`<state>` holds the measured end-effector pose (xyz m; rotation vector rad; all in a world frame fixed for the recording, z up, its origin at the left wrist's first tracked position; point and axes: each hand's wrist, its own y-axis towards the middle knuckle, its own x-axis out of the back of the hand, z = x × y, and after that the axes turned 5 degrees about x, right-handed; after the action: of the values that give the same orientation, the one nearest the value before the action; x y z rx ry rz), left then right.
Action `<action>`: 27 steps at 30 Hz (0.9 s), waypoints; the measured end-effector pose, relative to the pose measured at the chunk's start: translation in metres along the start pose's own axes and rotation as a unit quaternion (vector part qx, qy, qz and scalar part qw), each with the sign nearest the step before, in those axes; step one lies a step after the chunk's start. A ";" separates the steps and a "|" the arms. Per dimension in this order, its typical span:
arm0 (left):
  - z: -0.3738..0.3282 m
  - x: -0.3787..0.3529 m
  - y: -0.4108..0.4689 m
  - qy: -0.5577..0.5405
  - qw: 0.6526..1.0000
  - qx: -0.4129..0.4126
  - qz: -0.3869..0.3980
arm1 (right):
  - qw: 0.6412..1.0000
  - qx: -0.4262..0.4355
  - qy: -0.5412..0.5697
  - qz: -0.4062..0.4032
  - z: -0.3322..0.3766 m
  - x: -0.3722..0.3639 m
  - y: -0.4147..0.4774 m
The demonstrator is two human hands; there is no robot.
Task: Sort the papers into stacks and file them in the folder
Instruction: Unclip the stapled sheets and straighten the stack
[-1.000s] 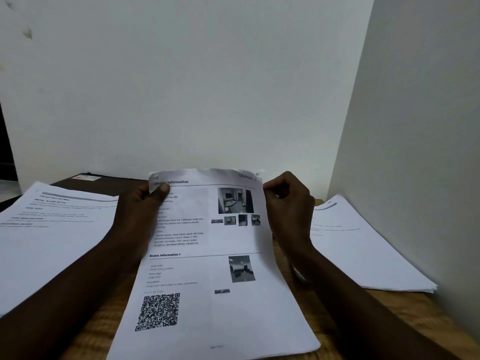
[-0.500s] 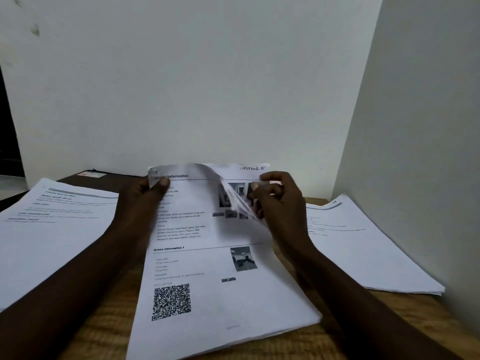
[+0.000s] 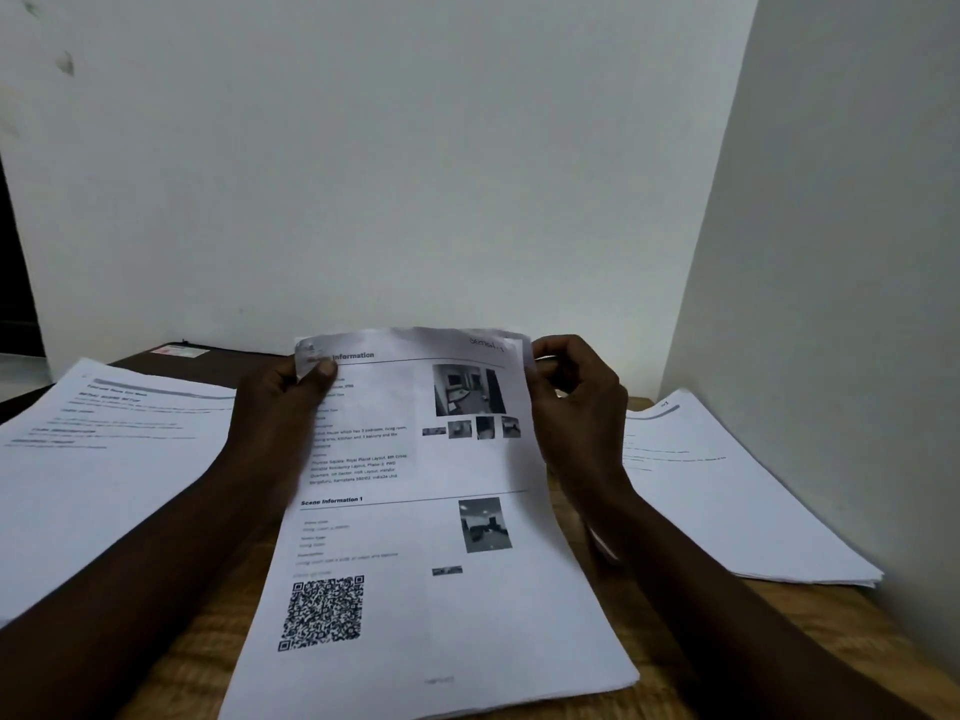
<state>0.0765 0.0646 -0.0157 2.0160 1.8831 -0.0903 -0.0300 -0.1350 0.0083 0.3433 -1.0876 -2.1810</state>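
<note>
Pinching far corners of the white printed paper bundle [image 3: 415, 589] with left hand [image 3: 280, 413] and right hand [image 3: 576, 407]. Lengthwise toward the body, between 2 white paper stacks [image 3: 727, 485].

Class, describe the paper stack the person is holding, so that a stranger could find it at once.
Three stacks of papers lie on the wooden table against the white wall. Take the middle stack, whose top corners the left hand and right hand pinch. Only its top sheet shows small photos and a QR code.

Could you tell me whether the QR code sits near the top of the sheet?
No, the QR code is printed low on the left of the sheet.
</note>
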 end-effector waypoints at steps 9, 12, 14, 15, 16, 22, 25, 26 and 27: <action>0.001 0.003 0.003 -0.003 1.000 0.004 -0.015 | 0.986 0.150 -0.067 0.013 -0.005 -0.004 -0.007; 0.001 0.004 0.003 -0.007 1.000 0.009 -0.010 | 0.988 0.141 -0.045 0.036 -0.002 -0.007 -0.009; 0.000 0.004 0.002 -0.012 1.000 0.013 -0.006 | 0.990 0.142 -0.021 0.013 0.002 -0.007 -0.008; 0.000 0.004 0.002 -0.015 1.000 0.016 -0.002 | 0.991 0.130 -0.001 -0.002 0.003 -0.005 -0.006; -0.001 0.003 0.002 -0.019 1.000 0.021 0.003 | 0.994 0.106 0.021 -0.017 0.005 -0.002 -0.002; -0.005 0.002 -0.002 -0.035 0.998 0.046 0.022 | 0.995 -0.054 0.027 0.080 -0.007 0.011 0.007; -0.008 0.003 -0.003 -0.067 0.994 0.070 0.055 | 0.984 -0.131 0.007 0.122 -0.016 0.007 0.009; -0.009 0.004 -0.003 -0.078 0.992 0.072 0.073 | 0.978 -0.151 0.030 0.142 -0.019 0.007 0.010; -0.011 0.004 -0.004 -0.085 0.989 0.072 0.092 | 0.970 -0.169 0.064 0.162 -0.018 0.007 0.010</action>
<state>0.0707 0.0723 -0.0074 2.1921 1.6192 -0.3477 -0.0220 -0.1547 0.0054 0.1383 -0.6345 -1.9727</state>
